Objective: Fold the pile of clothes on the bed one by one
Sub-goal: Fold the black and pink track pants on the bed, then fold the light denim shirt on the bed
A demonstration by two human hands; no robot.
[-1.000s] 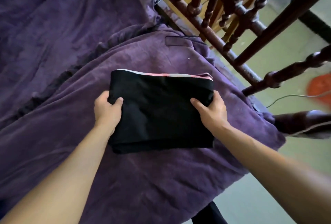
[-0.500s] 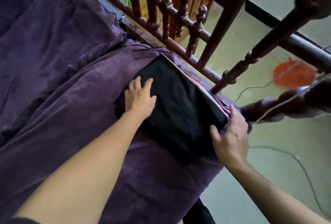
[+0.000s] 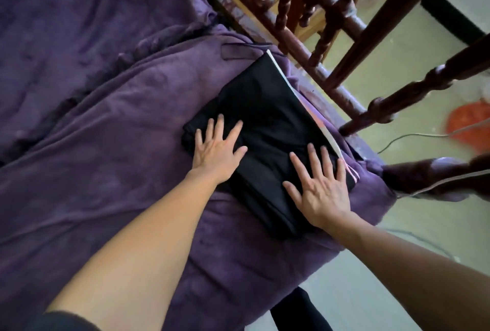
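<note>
A folded black garment [image 3: 267,116] with a white and pink edge lies on the purple blanket [image 3: 106,171] near the bed's corner, beside the wooden railing. My left hand [image 3: 217,149] lies flat on its left part, fingers spread and straight. My right hand [image 3: 322,187] presses flat on its near right part, fingers straight and pointing toward the striped edge. No other clothes of the pile are in view.
The dark turned-wood bed railing [image 3: 318,39] runs diagonally just beyond the garment. Past it is a pale floor with an orange object [image 3: 469,126] and a thin cable [image 3: 408,137]. The blanket's edge drops off at the lower right.
Both hands let go of the garment's sides after moving it toward the railing corner. They now lie flat on top of it with fingers spread.
</note>
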